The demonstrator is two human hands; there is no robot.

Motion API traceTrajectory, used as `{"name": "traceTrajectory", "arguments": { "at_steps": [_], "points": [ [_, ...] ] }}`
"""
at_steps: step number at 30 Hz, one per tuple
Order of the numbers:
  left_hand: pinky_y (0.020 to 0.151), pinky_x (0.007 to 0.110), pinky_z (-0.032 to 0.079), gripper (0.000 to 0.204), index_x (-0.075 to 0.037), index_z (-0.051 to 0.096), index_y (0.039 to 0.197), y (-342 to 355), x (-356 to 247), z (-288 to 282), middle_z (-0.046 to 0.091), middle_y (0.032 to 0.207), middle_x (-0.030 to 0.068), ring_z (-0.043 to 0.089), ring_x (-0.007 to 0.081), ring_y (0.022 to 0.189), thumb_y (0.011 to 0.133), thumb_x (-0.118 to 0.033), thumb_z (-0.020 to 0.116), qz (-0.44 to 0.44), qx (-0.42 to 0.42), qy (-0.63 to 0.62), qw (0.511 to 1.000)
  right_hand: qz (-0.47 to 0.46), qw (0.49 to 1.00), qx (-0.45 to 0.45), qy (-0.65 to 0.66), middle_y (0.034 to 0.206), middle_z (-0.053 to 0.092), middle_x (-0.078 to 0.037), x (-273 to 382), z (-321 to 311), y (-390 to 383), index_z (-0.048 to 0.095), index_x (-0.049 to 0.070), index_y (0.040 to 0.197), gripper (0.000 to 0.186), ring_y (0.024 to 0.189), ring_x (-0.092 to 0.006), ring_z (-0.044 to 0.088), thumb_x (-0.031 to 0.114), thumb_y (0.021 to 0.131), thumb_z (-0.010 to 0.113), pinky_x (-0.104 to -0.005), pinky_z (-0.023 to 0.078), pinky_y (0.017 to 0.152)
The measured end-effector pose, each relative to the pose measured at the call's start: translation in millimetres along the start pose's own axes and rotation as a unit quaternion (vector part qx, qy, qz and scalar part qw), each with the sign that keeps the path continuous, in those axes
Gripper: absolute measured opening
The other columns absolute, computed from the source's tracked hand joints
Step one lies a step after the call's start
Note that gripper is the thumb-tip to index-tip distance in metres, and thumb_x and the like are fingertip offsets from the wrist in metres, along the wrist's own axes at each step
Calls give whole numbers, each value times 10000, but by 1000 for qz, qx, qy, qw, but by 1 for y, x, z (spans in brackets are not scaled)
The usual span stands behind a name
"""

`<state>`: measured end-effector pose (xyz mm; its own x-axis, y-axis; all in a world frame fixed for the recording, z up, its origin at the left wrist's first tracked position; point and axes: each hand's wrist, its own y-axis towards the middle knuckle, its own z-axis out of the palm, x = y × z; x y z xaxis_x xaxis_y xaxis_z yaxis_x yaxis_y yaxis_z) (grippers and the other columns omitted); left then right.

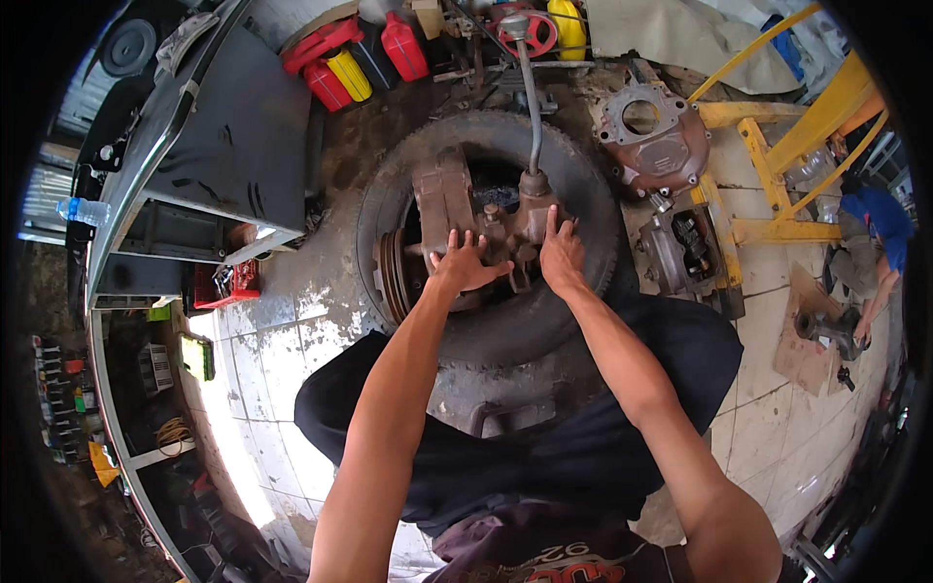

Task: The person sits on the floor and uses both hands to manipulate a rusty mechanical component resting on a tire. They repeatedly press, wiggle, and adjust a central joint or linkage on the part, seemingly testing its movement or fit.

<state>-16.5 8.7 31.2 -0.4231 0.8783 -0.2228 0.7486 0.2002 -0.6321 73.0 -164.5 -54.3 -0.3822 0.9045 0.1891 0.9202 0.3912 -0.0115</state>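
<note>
**Rust-brown cast-metal gear casing [443, 199] seated in a thick black rubber tire [496, 338]**

Well left of the tire you have a grey sheet-metal cabinet [243, 117], with a red plastic crate [224, 284] by its lower edge. Beyond the tire, to the left, is an upright red plastic jerrycan [403, 49], grouped with other red, yellow and black containers.

Inside the tire's left rim is a rust-brown grooved metal drum [391, 277]. Your left hand [462, 264] lies palm down with fingers spread wide, probably steadying the casing. The casing rests in the tire's open centre, likely because the rubber ring cradles its uneven shape. A long bent grey metal lever [533, 102] runs from it past the tire's far edge. Your right hand [562, 260] reaches near the lever's base, index finger straight, the others partly curled; you can't tell whether it grips anything underneath.

Just right of the tire are a rust-brown bell-shaped metal housing [666, 155] and, nearer you, a dull grey open metal housing [664, 257]. Farther right stand a yellow steel frame [787, 231] and a co-worker's blue sleeve [880, 223].

Count: one tire, one casing, one drum, one lever, two separate housings, one crate, one frame.
</note>
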Motion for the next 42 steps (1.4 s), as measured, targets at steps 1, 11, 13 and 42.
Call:
{"name": "traceTrajectory", "arguments": {
  "at_steps": [1,11,13,42],
  "points": [
    [1122,664,143,1046,-123,301,1518,-1,6,6,173,1603,139,48,364,1489,753,-810,491,0,-3,2,1000,4,999,29,-11,1090,536,-157,7,4,-14,295,112,1512,657,845,-297,629,124,898,530,-420,541,720],
    [1126,666,116,1059,-142,282,1529,3,2,-5,140,1615,111,15,326,1497,736,-807,510,-12,4,-14,1000,9,997,40,-60,1057,543,-132,15,4,-18,306,103,1508,668,826,-292,628,139,888,553,-389,548,698],
    [1123,673,113,1060,-139,286,1527,3,1,-8,145,1614,113,14,330,1496,736,-809,504,-16,18,-20,1000,6,998,27,-50,1064,541,-128,16,1,-10,311,96,1504,658,817,-290,628,145,892,548,-383,548,702],
    [1122,671,116,1024,-132,284,1527,-3,-3,-5,148,1614,114,27,333,1496,764,-778,509,-9,10,-9,1000,-48,996,-51,-57,1063,535,-143,13,3,14,312,83,1507,692,797,-303,631,139,870,577,-396,557,675]
  ]
}}
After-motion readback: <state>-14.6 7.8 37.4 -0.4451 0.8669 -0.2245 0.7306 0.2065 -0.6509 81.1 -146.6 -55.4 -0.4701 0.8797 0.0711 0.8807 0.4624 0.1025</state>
